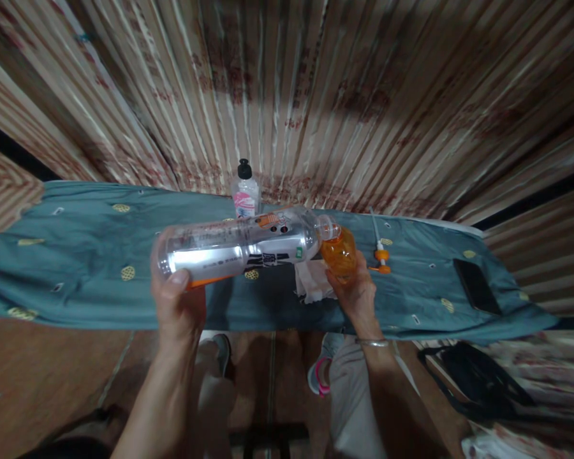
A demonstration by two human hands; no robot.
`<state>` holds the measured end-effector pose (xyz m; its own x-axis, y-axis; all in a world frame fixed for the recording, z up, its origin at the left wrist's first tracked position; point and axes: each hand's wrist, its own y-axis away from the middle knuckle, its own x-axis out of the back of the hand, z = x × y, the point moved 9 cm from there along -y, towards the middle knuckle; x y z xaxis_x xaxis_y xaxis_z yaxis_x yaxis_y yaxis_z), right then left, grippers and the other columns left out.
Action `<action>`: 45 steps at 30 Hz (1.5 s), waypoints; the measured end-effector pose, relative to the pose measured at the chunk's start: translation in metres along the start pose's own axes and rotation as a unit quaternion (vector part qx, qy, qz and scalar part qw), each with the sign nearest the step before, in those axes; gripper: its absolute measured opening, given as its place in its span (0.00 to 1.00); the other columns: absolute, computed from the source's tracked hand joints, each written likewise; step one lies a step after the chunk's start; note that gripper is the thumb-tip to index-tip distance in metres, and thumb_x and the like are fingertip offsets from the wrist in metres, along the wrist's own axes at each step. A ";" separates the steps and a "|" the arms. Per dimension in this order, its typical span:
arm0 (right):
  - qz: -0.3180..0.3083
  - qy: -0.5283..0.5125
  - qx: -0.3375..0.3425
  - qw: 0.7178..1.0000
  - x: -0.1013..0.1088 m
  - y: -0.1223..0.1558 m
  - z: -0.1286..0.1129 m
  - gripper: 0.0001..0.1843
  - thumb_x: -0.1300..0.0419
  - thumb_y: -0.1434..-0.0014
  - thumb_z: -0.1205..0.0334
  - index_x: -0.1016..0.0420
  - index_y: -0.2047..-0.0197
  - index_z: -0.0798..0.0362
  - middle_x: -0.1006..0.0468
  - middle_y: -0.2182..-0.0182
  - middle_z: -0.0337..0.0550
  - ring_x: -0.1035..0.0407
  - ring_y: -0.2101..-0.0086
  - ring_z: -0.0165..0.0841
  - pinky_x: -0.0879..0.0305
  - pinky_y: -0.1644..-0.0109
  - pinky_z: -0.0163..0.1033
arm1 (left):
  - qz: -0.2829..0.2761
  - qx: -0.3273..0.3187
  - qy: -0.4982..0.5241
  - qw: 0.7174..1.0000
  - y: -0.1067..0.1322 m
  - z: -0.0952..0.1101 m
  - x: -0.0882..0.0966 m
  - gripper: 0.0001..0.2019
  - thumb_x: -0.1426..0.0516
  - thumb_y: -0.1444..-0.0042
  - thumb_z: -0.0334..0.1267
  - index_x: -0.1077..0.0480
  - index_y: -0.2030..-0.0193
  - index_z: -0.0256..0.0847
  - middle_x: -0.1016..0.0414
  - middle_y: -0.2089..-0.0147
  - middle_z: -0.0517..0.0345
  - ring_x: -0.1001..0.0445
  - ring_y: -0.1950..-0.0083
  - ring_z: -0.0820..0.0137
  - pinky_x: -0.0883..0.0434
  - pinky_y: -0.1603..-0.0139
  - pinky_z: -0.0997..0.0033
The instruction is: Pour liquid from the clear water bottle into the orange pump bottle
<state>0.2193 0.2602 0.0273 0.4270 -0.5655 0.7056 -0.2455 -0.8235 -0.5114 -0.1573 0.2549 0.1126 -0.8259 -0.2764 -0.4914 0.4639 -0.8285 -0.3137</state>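
My left hand is closed round the base of a large clear plastic bottle with a silver label, held on its side with its open neck pointing right. The neck sits over the mouth of a small orange bottle, which my right hand grips from below. A thin band of orange liquid lies along the big bottle's lower side. Both bottles hover above a table covered with a teal cloth. A crumpled white tissue lies on the cloth under them.
A small clear bottle with a black cap stands at the table's back edge. An orange pump top with a white tube lies right of my hand. A black phone rests further right. A dark bag lies on the floor.
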 end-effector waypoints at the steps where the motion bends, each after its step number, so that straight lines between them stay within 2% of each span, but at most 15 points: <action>1: 0.000 -0.001 0.000 1.000 0.000 0.000 -0.001 0.40 0.36 0.44 0.46 0.36 0.34 0.58 0.20 0.44 0.61 0.22 0.47 0.49 0.23 0.45 0.53 | -0.007 0.001 -0.011 1.000 0.000 -0.001 0.000 0.23 0.33 0.58 0.50 0.24 0.53 0.52 0.23 0.45 0.53 0.27 0.41 0.50 0.26 0.43 0.49; 7: -0.002 -0.005 -0.007 1.000 0.001 0.000 -0.003 0.39 0.36 0.44 0.46 0.36 0.34 0.56 0.20 0.44 0.59 0.23 0.47 0.50 0.24 0.45 0.54 | -0.026 -0.002 -0.025 0.999 0.000 0.000 -0.002 0.21 0.35 0.56 0.51 0.25 0.53 0.54 0.22 0.48 0.53 0.27 0.41 0.47 0.26 0.44 0.46; 10: -0.010 -0.007 -0.013 1.000 -0.001 0.000 -0.002 0.40 0.37 0.43 0.46 0.38 0.33 0.56 0.20 0.44 0.59 0.23 0.46 0.50 0.24 0.44 0.54 | -0.013 0.004 -0.009 1.000 0.000 0.001 -0.004 0.21 0.33 0.58 0.50 0.25 0.55 0.53 0.23 0.48 0.52 0.27 0.40 0.48 0.26 0.44 0.48; 14: -0.016 -0.002 -0.025 1.000 -0.003 0.001 0.000 0.42 0.36 0.44 0.45 0.40 0.33 0.57 0.21 0.44 0.62 0.24 0.46 0.51 0.25 0.43 0.54 | 0.033 0.016 0.026 0.999 0.001 0.002 -0.004 0.26 0.31 0.63 0.46 0.24 0.53 0.48 0.23 0.45 0.52 0.28 0.38 0.50 0.27 0.42 0.54; 21: -0.021 -0.001 -0.027 0.999 -0.003 0.000 0.000 0.41 0.37 0.43 0.44 0.39 0.33 0.56 0.20 0.45 0.60 0.23 0.47 0.50 0.24 0.45 0.54 | 0.030 0.008 0.020 0.999 0.001 0.005 -0.005 0.28 0.32 0.63 0.46 0.24 0.50 0.47 0.23 0.46 0.51 0.27 0.40 0.52 0.27 0.43 0.58; 31: -0.010 0.009 -0.022 1.000 -0.003 0.001 0.000 0.42 0.36 0.44 0.44 0.39 0.33 0.56 0.20 0.46 0.60 0.22 0.49 0.50 0.24 0.47 0.54 | 0.019 0.008 -0.007 1.000 0.001 0.005 -0.002 0.25 0.33 0.61 0.48 0.23 0.51 0.50 0.23 0.47 0.52 0.28 0.40 0.50 0.28 0.42 0.52; 40: -0.029 -0.002 -0.025 0.999 -0.003 0.000 -0.001 0.41 0.34 0.45 0.47 0.39 0.33 0.56 0.21 0.45 0.59 0.23 0.48 0.50 0.24 0.46 0.54 | 0.036 0.011 -0.001 0.999 0.001 0.002 0.005 0.26 0.32 0.64 0.48 0.23 0.54 0.48 0.23 0.47 0.53 0.27 0.42 0.52 0.29 0.41 0.54; 45: -0.026 -0.002 -0.016 1.000 -0.002 -0.001 -0.003 0.41 0.35 0.45 0.47 0.39 0.33 0.56 0.20 0.45 0.59 0.23 0.48 0.49 0.24 0.45 0.53 | 0.043 0.003 0.008 0.999 0.001 0.004 0.006 0.24 0.32 0.64 0.46 0.22 0.56 0.47 0.22 0.51 0.54 0.26 0.46 0.54 0.29 0.42 0.55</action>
<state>0.2158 0.2618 0.0277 0.4438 -0.5216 0.7287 -0.2510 -0.8530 -0.4577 -0.1629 0.2507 0.1126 -0.7773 -0.3397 -0.5295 0.5317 -0.8046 -0.2643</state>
